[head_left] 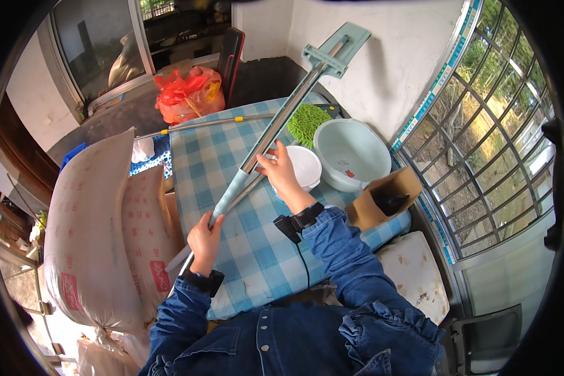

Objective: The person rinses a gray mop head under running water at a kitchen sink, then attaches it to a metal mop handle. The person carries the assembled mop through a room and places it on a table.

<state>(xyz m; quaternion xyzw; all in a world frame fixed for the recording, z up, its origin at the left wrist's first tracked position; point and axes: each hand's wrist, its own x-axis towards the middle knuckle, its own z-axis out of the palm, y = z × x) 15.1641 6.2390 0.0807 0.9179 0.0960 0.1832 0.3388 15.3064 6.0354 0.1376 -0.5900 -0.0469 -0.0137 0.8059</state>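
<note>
My left hand grips the lower end of a long pale green mop handle that slants up over the checked table. Higher up the same handle, my right hand holds it near the middle. The flat mop head frame is at the far end, near the white wall. A green fluffy mop pad lies on the table just beyond my right hand. Both arms wear denim sleeves and dark wrist straps.
A white bowl and a larger pale basin sit on the table's right side, with a brown cardboard box at its edge. Large woven sacks stand to the left. A red plastic bag lies on the floor beyond. A metal window grille is at right.
</note>
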